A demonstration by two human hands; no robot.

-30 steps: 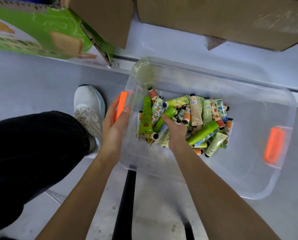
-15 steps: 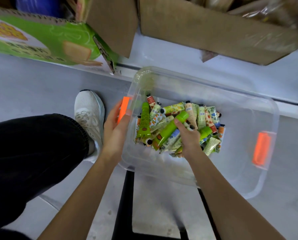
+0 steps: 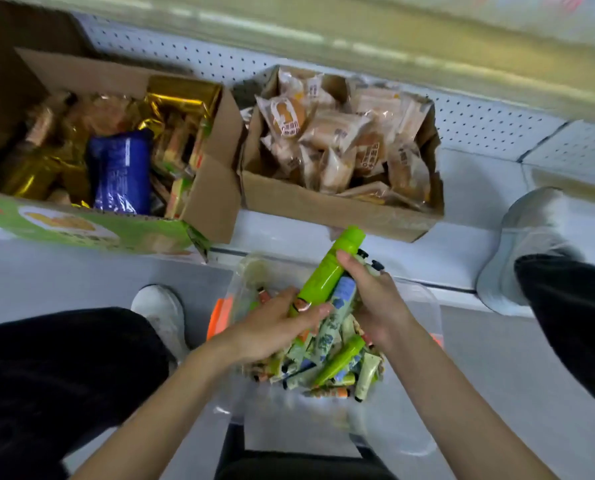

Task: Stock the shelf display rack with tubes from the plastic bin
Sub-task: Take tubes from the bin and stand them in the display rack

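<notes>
The plastic bin (image 3: 417, 299) is blurred, its right handle (image 3: 436, 338) mostly hidden.

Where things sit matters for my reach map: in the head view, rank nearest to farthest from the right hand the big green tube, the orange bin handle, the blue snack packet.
1. Large bright-green plastic tube: gripped in the right hand.
2. Orange plastic bin handle: to its left.
3. Blue foil snack packet: far upper left, inside the cardboard box.
</notes>
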